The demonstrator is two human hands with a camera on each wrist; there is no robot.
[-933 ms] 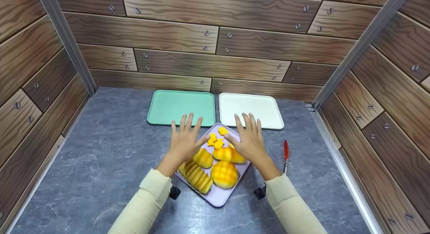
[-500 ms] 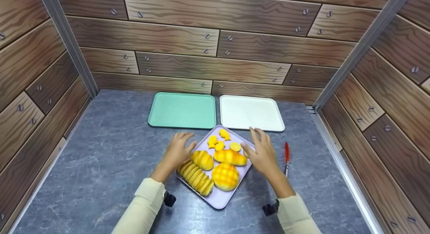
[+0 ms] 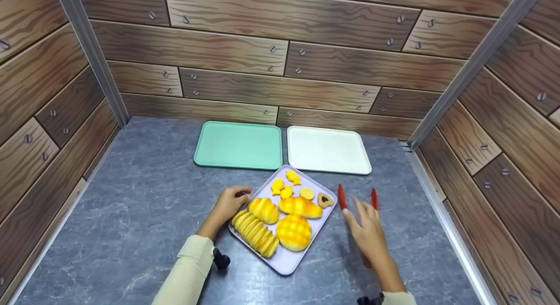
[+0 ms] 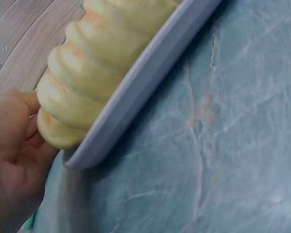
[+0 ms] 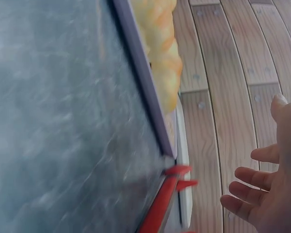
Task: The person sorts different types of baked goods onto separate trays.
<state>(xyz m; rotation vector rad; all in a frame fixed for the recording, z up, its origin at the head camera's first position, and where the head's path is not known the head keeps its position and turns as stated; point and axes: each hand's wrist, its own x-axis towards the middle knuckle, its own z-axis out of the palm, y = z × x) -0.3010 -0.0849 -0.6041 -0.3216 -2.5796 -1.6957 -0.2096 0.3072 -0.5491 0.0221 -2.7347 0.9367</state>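
Lilac tray, red tongs

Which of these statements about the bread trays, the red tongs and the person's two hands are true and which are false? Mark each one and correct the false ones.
1. The lilac rectangular tray holds several golden bread rolls. True.
2. The mint-green tray is piled with cookies. False: nothing lies on it.
3. The red-tipped tongs lie right of the lilac tray, by the right hand. True.
4. The left hand rests on the white tray. False: it is at the lilac tray's left edge.
5. The right hand's fingers are spread open. True.
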